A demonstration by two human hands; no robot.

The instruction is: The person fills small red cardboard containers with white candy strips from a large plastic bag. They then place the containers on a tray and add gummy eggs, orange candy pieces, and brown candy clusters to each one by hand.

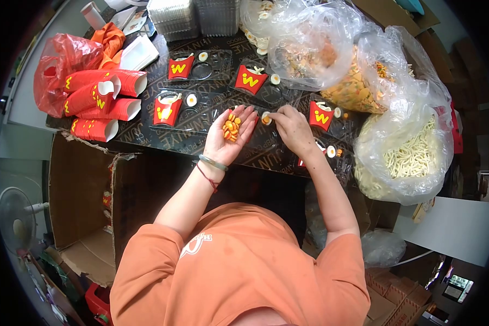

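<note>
Palm up, my left hand (234,126) is cupped around a small heap of orange toy pieces (231,128). My right hand (294,129) has its thumb and fingers pinched together beside a small fried-egg piece (265,116) with orange on it; what the fingertips hold is hidden. Around both hands lie clear plastic trays (201,123). Red fries boxes with a yellow mark stand in them, among them one at the left (167,110), one at the back (250,79) and one to the right (321,116). Egg pieces (191,100) sit beside the boxes.
Clear bags of pale fry-shaped pieces (410,157) and orange pieces (353,89) crowd the table's right side. Flattened red boxes (106,108) and a red bag (60,60) lie at the left. Stacked clear trays (174,19) stand behind. An open carton (81,206) is below the edge.
</note>
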